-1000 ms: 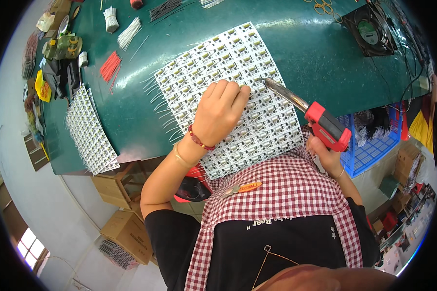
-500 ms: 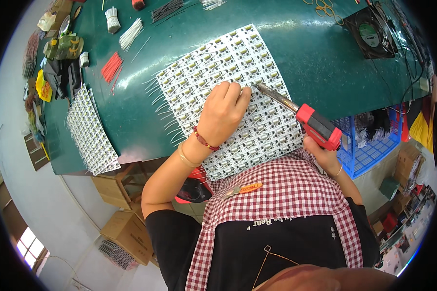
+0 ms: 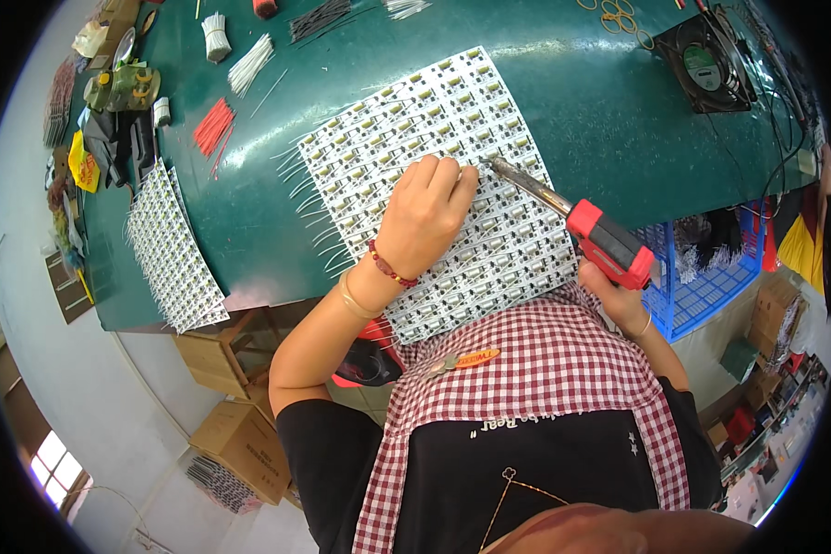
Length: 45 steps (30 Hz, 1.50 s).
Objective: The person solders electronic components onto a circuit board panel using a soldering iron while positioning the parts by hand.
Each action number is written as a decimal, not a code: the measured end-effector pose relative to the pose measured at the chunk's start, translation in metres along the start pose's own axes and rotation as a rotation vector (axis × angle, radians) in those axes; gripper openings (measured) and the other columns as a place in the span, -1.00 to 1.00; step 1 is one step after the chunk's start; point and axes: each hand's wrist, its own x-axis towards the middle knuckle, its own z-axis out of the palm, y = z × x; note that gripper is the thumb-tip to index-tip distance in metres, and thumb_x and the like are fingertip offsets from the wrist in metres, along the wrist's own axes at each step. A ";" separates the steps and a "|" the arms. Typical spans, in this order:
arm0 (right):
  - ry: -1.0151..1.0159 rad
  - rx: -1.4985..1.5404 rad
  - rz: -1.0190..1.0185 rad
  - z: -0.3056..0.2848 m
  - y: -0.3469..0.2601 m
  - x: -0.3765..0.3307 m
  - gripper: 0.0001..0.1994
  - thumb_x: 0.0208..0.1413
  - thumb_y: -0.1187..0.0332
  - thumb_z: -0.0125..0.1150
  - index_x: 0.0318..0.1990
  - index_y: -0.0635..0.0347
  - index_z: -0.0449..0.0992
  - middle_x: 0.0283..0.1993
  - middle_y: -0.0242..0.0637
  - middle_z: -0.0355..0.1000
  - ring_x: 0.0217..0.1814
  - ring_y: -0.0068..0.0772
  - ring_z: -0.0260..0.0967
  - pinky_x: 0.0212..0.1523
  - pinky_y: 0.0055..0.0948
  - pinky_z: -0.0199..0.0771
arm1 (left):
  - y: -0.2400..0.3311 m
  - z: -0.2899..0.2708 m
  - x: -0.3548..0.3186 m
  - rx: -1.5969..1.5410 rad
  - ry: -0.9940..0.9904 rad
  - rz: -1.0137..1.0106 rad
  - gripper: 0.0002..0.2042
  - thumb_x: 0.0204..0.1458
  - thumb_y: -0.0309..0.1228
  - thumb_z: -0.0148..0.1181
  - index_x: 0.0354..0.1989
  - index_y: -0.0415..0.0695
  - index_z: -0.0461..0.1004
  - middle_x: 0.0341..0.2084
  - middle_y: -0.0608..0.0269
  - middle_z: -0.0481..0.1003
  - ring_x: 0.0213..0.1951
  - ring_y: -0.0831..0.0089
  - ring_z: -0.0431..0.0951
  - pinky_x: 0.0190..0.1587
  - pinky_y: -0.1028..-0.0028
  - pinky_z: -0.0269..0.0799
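Note:
A white panel of small circuit boards (image 3: 517, 268) lies at the table's near edge, thin white wires sticking out along its left side. My left hand (image 3: 429, 208) rests over the panel's middle, fingers closed in a pinch; whatever is between the fingertips is hidden. My right hand (image 3: 616, 294) is wrapped round a red and black soldering gun (image 3: 609, 242) just off the panel's right edge. Its metal barrel slants up and left, and the tip is at the panel, close beside my left fingertips.
A second stack of board panels (image 3: 171, 254) lies at the left table edge. Behind are red wires (image 3: 213, 127), white wire bundles (image 3: 249, 66) and black wires (image 3: 319, 20). A black fan (image 3: 704, 63) stands far right, above a blue crate (image 3: 702, 286) beside the table.
The soldering gun's body has shifted very slightly right and down, its tip staying beside my left fingers. My left hand and the panel look unmoved.

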 end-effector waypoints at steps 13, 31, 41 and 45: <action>0.024 0.079 0.033 -0.004 -0.003 -0.001 -0.77 0.06 0.50 0.26 -0.09 0.27 0.50 -0.29 -0.40 0.45 -0.30 -0.59 0.37 -0.26 -0.51 0.39 | 0.002 0.000 -0.001 0.012 -0.004 0.004 -0.74 -0.18 -0.62 0.13 -0.22 -0.25 0.51 -0.53 0.22 0.24 -0.44 0.35 0.33 -0.38 0.41 0.31; -0.002 0.241 0.088 -0.005 -0.008 0.005 -0.93 0.17 0.46 0.18 -0.23 0.23 0.47 -0.37 -0.49 0.35 -0.33 -0.64 0.26 -0.33 -0.51 0.30 | -0.001 -0.014 0.005 0.051 0.067 0.000 -0.74 -0.18 -0.61 0.18 -0.24 -0.22 0.54 -0.50 0.26 0.34 -0.41 0.36 0.38 -0.33 0.40 0.31; 0.008 0.056 -0.002 0.004 -0.005 0.009 -0.77 0.18 0.48 0.12 -0.04 0.36 0.41 -0.49 -0.36 0.39 -0.52 -0.63 0.29 -0.47 -0.57 0.32 | -0.007 0.003 0.004 -0.019 0.019 -0.040 -0.70 -0.22 -0.66 0.15 -0.22 -0.22 0.54 -0.50 0.24 0.31 -0.41 0.34 0.36 -0.29 0.40 0.32; -0.005 0.023 -0.035 0.003 -0.010 0.010 -0.83 0.18 0.46 0.14 -0.12 0.32 0.42 -0.50 -0.37 0.39 -0.52 -0.63 0.29 -0.47 -0.57 0.33 | -0.006 0.002 0.005 -0.024 0.014 -0.048 -0.70 -0.22 -0.68 0.15 -0.22 -0.22 0.53 -0.50 0.23 0.30 -0.41 0.33 0.36 -0.29 0.39 0.33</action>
